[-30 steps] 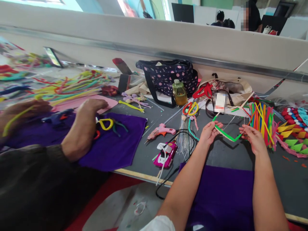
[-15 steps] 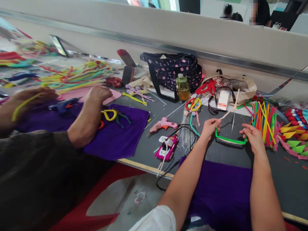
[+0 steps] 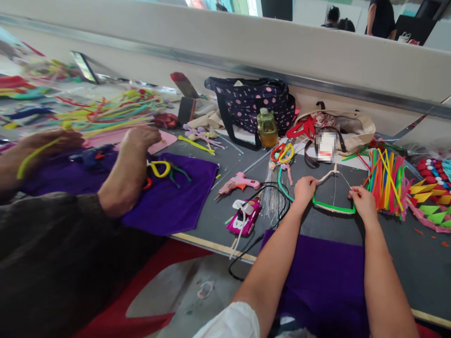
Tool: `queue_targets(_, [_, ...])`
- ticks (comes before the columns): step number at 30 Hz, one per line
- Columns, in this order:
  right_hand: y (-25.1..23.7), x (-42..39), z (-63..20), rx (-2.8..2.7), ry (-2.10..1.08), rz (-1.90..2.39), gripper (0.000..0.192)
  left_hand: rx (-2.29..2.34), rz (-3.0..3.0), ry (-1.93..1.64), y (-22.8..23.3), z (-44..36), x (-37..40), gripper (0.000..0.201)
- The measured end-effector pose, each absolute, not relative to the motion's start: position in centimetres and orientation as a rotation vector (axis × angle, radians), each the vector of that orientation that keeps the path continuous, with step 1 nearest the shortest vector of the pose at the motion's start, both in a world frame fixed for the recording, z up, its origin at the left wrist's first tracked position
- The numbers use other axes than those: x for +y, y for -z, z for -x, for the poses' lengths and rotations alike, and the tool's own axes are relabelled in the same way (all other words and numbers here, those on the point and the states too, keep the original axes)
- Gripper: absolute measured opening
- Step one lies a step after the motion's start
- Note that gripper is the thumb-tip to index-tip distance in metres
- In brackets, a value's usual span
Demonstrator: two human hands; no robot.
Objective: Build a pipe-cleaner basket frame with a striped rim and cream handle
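Note:
A pipe-cleaner frame (image 3: 334, 208), green with a cream edge along its near side, is held above the dark table between my hands. My left hand (image 3: 305, 191) is closed in a pinch at its left corner, where a cream pipe cleaner (image 3: 326, 176) rises to a small peak. From that peak a thin pale wire (image 3: 344, 180) slants to my right hand (image 3: 364, 203), whose fingertips pinch it beside the frame's right end. My fingers partly hide both corners. Purple cloth (image 3: 324, 267) lies nearest me, under my forearms.
Left of my arms are a pink glue gun (image 3: 238, 184), a magenta power strip (image 3: 244, 217) with cables, and clear sticks (image 3: 273, 202). Colourful pipe cleaners (image 3: 386, 183) stand right. Behind are a bottle (image 3: 268, 129) and dotted bag (image 3: 252, 103). A co-worker's hands (image 3: 141, 141) work at left.
My right hand has moved left, its fingers closing from a spread to a pinch. The cream pipe cleaner's peak has dropped towards me, and the frame has shifted slightly left.

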State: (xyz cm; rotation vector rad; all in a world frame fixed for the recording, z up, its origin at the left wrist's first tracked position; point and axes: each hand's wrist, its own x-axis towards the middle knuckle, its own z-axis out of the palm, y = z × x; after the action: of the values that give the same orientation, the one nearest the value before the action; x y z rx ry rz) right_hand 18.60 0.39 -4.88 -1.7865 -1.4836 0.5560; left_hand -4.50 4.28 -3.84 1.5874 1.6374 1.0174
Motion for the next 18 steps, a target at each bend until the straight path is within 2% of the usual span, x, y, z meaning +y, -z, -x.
queue_targets(8, [3.7,-0.1,-18.2,-1.445,-0.231,1.941,0.035,1.758,-1.753,-0.852,3.1,4.3,3.7,0.021])
queue_targets(12, [2.5,-0.5,-19.2,-1.184,-0.125,1.747,0.034,1.667,-1.651,-1.09,2.8,4.5,3.8,0.018])
queue_targets(18, [0.5,-1.1,-21.2,-0.678,-0.261,1.359,0.035,1.291,-1.195,-1.556,3.0,4.0,4.6,0.017])
